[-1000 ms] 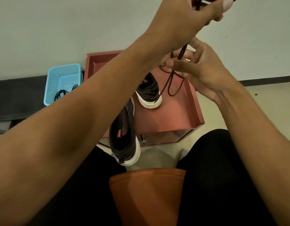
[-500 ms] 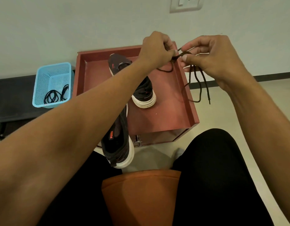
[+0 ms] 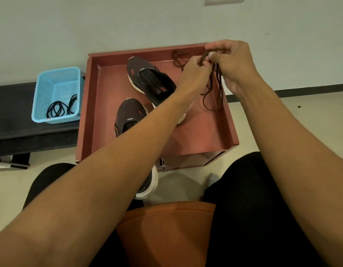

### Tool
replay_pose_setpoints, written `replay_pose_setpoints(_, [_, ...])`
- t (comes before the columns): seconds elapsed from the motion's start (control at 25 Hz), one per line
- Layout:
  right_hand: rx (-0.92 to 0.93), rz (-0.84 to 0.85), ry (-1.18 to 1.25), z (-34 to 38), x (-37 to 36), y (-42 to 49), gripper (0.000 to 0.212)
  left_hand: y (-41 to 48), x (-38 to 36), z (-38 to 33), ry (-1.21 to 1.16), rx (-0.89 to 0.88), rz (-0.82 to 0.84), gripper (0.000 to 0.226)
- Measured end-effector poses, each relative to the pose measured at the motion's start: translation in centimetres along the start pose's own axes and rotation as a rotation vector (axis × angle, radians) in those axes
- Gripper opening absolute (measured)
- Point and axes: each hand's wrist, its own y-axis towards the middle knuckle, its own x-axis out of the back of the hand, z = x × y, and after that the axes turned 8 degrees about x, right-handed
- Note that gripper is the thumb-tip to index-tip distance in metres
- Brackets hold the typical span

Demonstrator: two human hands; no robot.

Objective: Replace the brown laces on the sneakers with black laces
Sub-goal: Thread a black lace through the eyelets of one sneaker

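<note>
Both hands meet over the far right corner of the red tray [image 3: 93, 112]. The left hand [image 3: 194, 74] and the right hand [image 3: 234, 62] are each pinched on the same brown lace [image 3: 213, 93], gathered into a small bundle between the fingertips. From that bundle several loops of the lace hang down over the tray's right side, the lowest loop close to the tray floor; whether it touches is hard to tell from this angle.

A second brown lace [image 3: 178, 58] lies loose on the tray floor in the far right corner, just left of the hands and apart from the held one.

Two dark sneakers with white soles are in view. The far sneaker [image 3: 147, 78] lies on the tray floor near its middle, toe pointing far and left, with its heel hidden under the left forearm. The near sneaker [image 3: 128, 116] sits just nearer and to the left, toe on the tray; its heel end sticks out past the near edge of the tray, below the forearm. Its eyelets look empty, though the arm covers most of it.

To the left of the tray, a blue basket [image 3: 41, 89] stands on a dark bench [image 3: 12, 135]. The black laces [image 3: 61, 107] lie coiled in its near right corner, well apart from the sneakers.
</note>
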Motion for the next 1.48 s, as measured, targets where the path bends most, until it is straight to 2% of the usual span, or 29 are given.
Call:
replay_pose_setpoints(0.08, [-0.067,-0.047,0.059,-1.6,-0.8,0.6,0.029,0.1,-1.4,1.8,-0.015,0.062,-0.004,0.049])
replay_pose_setpoints(0.16, [-0.096,-0.048,0.008,-3.4,-1.3,1.2,0.035,-0.5,-2.7,3.1,-0.019,0.121,-0.014,0.055])
replay_pose_setpoints(0.28, [-0.013,0.033,-0.371,-5.2,-1.5,1.6,0.036,-0.4,-3.7,4.4,-0.005,0.161,-0.086,0.058])
replay_pose_setpoints(0.44, [0.165,0.293,-0.935,-6.2,-1.9,3.0,0.030,0.4,-4.7,5.4,0.113,0.221,-0.122,0.058])
replay_pose_setpoints(0.68, [0.226,0.452,-1.227,-6.6,-2.1,4.1,0.024,0.7,-5.6,7.0,0.214,0.224,-0.143,0.085])
replay_pose_setpoints(0.76, [0.250,0.488,-1.289,-6.2,-2.1,4.1,0.021,0.7,-5.7,7.4,0.235,0.198,-0.146,0.080])
replay_pose_setpoints(0.92, [0.279,0.579,-1.424,-5.6,-2.7,3.3,0.018,0.4,-5.5,7.2,0.213,0.177,-0.157,0.054])
replay_pose_setpoints(1.04, [0.278,0.495,-1.350,-5.4,-2.0,3.3,0.022,-0.1,-5.0,7.0,0.237,0.143,-0.186,0.060])
replay_pose_setpoints(1.12, [0.251,0.341,-1.185,-4.6,-1.1,3.6,0.026,-1.7,-4.4,6.1,0.233,0.092,-0.182,0.049])
replay_pose_setpoints(1.16, [0.248,0.276,-1.100,-3.7,-0.5,3.3,0.030,-2.8,-4.0,5.6,0.237,0.043,-0.182,0.042])
replay_pose_setpoints(1.24, [0.259,0.195,-0.956,-1.8,0.5,2.1,0.033,-5.1,-2.9,4.7,0.223,-0.148,-0.211,0.046])
replay_pose_setpoints(1.36, [0.362,0.161,-0.681,1.1,0.8,-1.6,0.028,-8.1,0.5,3.1,0.167,-0.417,-0.244,0.051])
replay_pose_setpoints(1.48, [0.382,0.176,-0.446,2.8,-0.9,-5.5,0.025,-10.1,5.8,1.8,0.257,-0.505,-0.288,0.048])
